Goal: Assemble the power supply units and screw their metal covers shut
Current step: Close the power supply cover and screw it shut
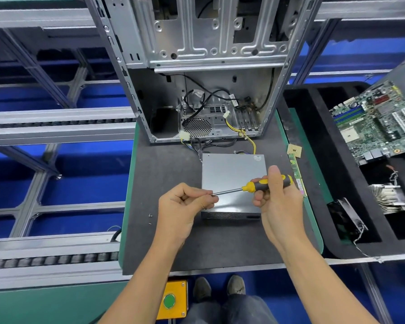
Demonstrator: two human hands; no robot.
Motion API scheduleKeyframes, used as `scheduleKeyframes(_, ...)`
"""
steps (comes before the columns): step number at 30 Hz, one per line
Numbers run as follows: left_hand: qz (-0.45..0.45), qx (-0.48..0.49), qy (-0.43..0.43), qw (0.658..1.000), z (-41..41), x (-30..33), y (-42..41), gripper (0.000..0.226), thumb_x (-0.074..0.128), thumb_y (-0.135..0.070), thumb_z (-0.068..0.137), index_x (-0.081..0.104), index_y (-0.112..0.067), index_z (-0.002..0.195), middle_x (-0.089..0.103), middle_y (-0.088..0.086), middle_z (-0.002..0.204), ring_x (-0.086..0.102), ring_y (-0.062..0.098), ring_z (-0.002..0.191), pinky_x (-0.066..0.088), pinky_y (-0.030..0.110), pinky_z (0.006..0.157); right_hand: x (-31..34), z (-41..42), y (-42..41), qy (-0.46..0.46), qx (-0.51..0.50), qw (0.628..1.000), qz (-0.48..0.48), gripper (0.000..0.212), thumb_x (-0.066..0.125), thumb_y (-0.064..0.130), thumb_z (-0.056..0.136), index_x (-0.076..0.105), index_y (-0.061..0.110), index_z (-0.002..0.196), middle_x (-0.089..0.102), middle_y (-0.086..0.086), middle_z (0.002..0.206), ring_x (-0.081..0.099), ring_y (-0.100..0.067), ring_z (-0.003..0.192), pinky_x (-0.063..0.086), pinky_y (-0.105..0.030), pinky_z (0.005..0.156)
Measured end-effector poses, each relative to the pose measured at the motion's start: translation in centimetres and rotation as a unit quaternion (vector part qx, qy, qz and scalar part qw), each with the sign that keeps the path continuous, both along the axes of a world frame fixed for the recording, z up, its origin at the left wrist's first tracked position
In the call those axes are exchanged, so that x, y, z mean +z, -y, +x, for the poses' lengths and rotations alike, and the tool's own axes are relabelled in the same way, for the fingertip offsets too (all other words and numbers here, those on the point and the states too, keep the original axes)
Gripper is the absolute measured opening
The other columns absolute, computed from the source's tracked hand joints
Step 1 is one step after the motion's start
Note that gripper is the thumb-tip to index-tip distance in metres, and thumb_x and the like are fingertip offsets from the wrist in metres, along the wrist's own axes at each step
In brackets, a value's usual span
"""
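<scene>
A grey metal power supply unit point(229, 174) lies flat on the dark mat point(164, 174), its cover on top and its cables running back into the open computer case point(197, 66). My right hand point(276, 199) grips the yellow-and-black handle of a screwdriver point(250, 186) held level above the unit. My left hand point(185, 204) pinches the tip of the screwdriver's shaft; whether a screw sits between those fingers is hidden. Two small screws point(150, 219) lie on the mat left of my left hand.
A memory stick point(296, 174) and a small tan chip point(294, 150) lie right of the unit. A black foam tray point(313, 141) at right holds a motherboard point(379, 122), a heatsink point(388, 197) and a fan point(346, 218). Roller conveyor rails point(56, 122) run at left. A yellow box with a green button point(171, 300) sits below the bench.
</scene>
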State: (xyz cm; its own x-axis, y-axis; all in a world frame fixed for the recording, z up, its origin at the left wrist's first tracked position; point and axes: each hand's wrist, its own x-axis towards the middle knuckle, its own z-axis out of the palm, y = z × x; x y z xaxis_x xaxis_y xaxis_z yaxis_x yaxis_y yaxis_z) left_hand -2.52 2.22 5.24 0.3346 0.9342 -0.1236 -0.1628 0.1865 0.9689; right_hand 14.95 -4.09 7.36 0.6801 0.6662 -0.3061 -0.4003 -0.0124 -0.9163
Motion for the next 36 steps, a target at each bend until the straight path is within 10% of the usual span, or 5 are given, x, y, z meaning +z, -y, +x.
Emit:
scheduleKeyframes(27,0.08,0.004,-0.155,0.985,-1.0,-0.9,0.6,0.017,0.085,-0.009,0.074,0.076,-0.022,0.08,0.075,-0.006,0.078,0.073,0.012,0.075,0.056,0.019,0.07,0.6,-0.4,0.5,-0.01,0.1,0.994,-0.035,0.011,0.077,0.023,0.084,0.068,0.021,0.079,0.072,-0.009,0.078,0.07,-0.021,0.066,0.056,-0.027,0.06)
scheduleKeyframes(36,0.053,0.031,-0.106,0.992,-0.5,-1.2,1.6,0.026,0.085,-0.006,0.074,0.072,-0.022,0.09,0.076,-0.001,0.081,0.074,0.016,0.076,0.057,0.019,0.07,0.8,-2.0,0.1,-0.033,0.069,0.997,-0.019,0.041,0.077,0.026,0.083,0.055,-0.003,0.101,0.07,-0.012,0.074,0.074,-0.036,0.076,0.06,-0.033,0.062)
